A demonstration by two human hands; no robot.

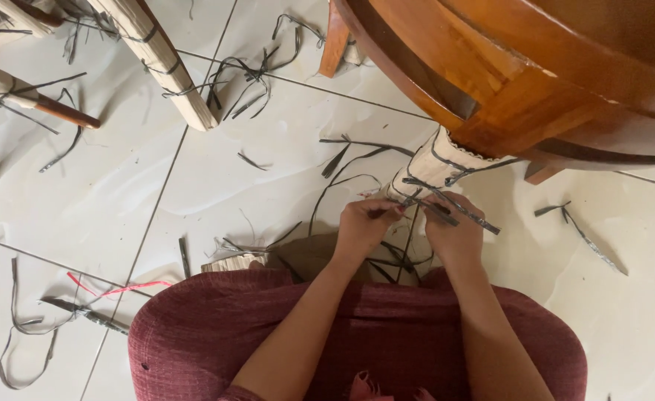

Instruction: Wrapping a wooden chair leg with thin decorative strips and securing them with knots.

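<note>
Far left: another wrapped leg (165, 63), dark strap scraps (242, 78) littering white tile floor (119, 171). Centre: left hand (364, 226), fingers pinched together on dark strap (446, 208). Just right: right hand (453, 234), fingers clamped on same strap, against paper-wrapped table leg (435, 167) under wooden table (528, 82).

White tiled floor (216, 178), cut dark straps (247, 74), red strip (119, 288)

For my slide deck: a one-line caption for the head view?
Left hand and right hand grip dark plastic strapping around a paper-wrapped wooden furniture leg.
</note>
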